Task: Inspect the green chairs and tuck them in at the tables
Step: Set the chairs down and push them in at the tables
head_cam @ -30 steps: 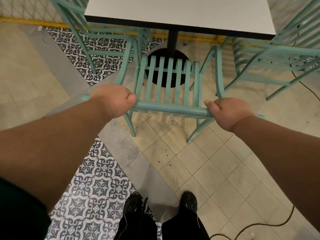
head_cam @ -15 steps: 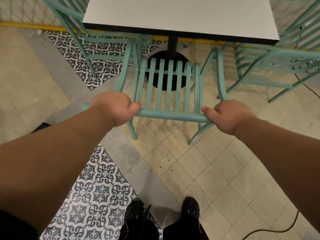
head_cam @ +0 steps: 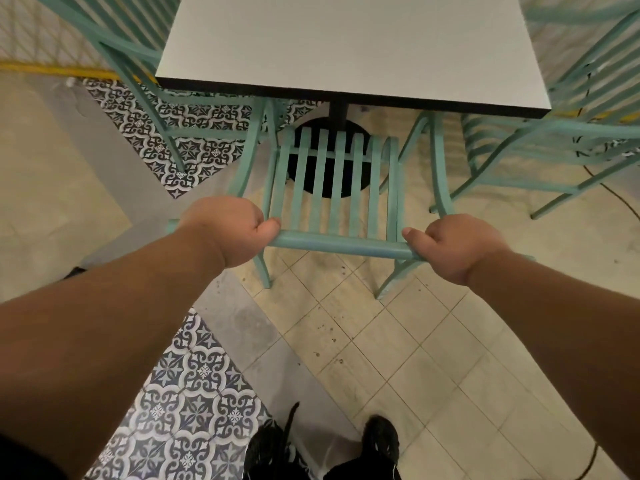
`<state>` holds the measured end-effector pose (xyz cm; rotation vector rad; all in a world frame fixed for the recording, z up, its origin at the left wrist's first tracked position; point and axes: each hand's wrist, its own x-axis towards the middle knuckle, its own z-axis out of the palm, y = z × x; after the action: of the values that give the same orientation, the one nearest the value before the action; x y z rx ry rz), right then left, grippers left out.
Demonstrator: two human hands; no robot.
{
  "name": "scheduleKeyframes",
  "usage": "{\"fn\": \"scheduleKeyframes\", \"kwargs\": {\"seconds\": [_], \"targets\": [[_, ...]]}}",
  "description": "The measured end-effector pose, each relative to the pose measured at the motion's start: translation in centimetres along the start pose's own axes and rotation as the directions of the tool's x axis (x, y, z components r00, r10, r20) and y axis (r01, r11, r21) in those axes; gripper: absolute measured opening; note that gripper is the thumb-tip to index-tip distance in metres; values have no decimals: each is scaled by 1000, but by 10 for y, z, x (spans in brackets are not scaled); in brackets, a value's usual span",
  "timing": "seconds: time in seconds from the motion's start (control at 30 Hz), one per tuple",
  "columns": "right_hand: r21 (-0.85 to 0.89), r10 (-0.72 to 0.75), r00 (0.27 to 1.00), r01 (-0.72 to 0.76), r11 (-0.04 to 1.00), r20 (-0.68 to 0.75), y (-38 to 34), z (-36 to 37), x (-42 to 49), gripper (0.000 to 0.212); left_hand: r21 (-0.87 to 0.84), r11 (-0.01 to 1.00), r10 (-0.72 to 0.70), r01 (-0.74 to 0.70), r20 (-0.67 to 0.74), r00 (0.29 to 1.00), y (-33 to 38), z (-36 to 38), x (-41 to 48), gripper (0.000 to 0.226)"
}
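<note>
A green slatted chair (head_cam: 341,242) stands in front of me, facing a white square table (head_cam: 349,43). My left hand (head_cam: 230,226) grips the left end of its top back rail. On the rail's right end my right hand (head_cam: 453,245) is closed. The front of the seat reaches under the table's near edge, above the black round table base (head_cam: 329,133). Its armrests curve up at both sides just below the tabletop.
A second green chair (head_cam: 138,64) stands at the table's left side and a third (head_cam: 561,133) at its right. A black cable (head_cam: 620,199) runs over the floor at the right. Patterned tiles lie at the left, and my shoes (head_cam: 381,441) are at the bottom.
The chair has slid forward toward the table, its seat now further under the tabletop. Both hands kept their hold on the back rail and I have stepped closer.
</note>
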<state>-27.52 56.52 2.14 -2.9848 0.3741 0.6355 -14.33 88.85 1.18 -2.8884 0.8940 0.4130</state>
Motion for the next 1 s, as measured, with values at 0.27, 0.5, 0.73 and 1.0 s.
{"fn": "scheduleKeyframes", "kwargs": {"seconds": [0.27,0.5,0.73,1.0], "targets": [[11,8,1000,-8,1000,-24,-3,-13,22,80,-4,1000,10,-10,-37,999,-11,-6,28,64],[13,-1,1000,1,1000,-30,0,-15,33,82,12,1000,9,-9,-59,998,-13,-5,37,64],[17,2,999,-1,1000,-38,2,-15,35,83,-12,1000,9,-10,-69,998,-14,-3,38,65],[43,-44,999,45,998,-32,4,-17,35,80,-2,998,-57,57,-10,998,-13,-6,39,72]]}}
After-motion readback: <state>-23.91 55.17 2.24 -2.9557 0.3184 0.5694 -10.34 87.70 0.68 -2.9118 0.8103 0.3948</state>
